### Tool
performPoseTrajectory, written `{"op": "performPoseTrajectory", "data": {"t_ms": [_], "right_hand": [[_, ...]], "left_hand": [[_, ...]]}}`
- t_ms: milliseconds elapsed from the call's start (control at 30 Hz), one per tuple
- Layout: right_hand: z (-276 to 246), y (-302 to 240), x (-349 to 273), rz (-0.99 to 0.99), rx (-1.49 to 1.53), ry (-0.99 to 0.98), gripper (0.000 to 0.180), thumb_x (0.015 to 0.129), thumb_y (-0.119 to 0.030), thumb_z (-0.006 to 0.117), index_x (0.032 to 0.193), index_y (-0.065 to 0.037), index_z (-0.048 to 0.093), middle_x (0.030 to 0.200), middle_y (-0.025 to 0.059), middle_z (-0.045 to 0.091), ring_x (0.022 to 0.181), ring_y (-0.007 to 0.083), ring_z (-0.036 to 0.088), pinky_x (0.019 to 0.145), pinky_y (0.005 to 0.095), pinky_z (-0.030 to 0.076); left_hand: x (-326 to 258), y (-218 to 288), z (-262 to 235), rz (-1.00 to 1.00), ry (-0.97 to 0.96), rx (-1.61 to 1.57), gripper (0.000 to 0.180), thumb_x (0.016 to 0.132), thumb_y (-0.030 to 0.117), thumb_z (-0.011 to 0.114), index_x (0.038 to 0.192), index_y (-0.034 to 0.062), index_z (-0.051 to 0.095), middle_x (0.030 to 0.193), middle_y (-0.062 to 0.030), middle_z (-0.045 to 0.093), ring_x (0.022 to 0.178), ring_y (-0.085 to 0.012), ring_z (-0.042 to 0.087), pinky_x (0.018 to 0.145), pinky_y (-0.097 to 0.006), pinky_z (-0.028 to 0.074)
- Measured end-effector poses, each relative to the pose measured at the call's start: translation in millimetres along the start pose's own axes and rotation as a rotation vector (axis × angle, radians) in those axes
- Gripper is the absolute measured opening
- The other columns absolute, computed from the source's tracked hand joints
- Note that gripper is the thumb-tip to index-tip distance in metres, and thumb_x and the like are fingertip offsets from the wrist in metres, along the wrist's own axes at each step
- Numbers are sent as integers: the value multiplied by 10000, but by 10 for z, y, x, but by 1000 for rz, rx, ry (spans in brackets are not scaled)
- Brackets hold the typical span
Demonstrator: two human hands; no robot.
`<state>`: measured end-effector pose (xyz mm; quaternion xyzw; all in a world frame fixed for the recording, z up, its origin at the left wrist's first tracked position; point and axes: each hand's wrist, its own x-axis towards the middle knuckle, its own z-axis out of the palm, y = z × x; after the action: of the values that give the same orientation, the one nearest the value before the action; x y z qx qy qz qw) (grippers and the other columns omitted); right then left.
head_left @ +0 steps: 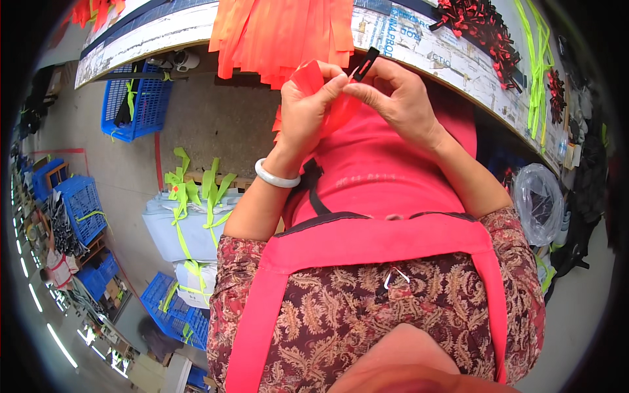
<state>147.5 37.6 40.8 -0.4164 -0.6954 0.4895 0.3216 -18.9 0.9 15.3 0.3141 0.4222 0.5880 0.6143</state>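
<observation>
My left hand (309, 112) is closed on a bright orange-red fabric strip (306, 77), part of which stands up from the fist. Close against it, over my lap, my right hand (401, 103) pinches a small black tab with a red patch (367, 64). The fingertips of both hands nearly meet, and whether the tab is joined to the strip cannot be made out. Just beyond the left hand, a thick bundle of orange strips (282, 39) hangs over the table's near edge.
On the white table (157, 33) lie a pile of black-and-red pieces (478, 33) and yellow-green strips (538, 72) at the right. Blue plastic baskets (152, 108) and a tied light-blue stack (164, 226) stand on the floor at left. A clear plastic bag (537, 203) is at right.
</observation>
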Motion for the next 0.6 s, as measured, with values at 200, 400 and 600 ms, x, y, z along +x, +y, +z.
{"op": "performPoseTrajectory", "data": {"t_ms": [200, 400, 600], "right_hand": [[38, -71, -16, -54, 130, -35, 201, 880, -151, 694, 915, 36, 629, 875, 103, 671, 780, 122, 621, 702, 260, 495], [162, 108, -135, -152, 49, -28, 144, 878, -107, 692, 940, 14, 644, 797, 70, 632, 721, 84, 564, 639, 263, 472], [-25, 22, -23, -48, 140, -115, 184, 884, -105, 691, 1021, 7, 643, 826, 7, 601, 758, 54, 531, 681, 227, 462]], "left_hand": [[26, 74, 27, 64, -72, 42, 37, 884, 39, 652, 885, 8, 633, 752, 26, 589, 642, -28, 501, 570, -181, 388], [37, 153, 32, 24, -194, 46, 42, 894, 61, 642, 886, 23, 627, 861, 6, 589, 775, -80, 557, 688, -214, 433], [64, 179, -129, -115, -83, -118, 114, 905, 123, 665, 966, 30, 638, 845, 6, 640, 753, -61, 586, 669, -198, 466]]}}
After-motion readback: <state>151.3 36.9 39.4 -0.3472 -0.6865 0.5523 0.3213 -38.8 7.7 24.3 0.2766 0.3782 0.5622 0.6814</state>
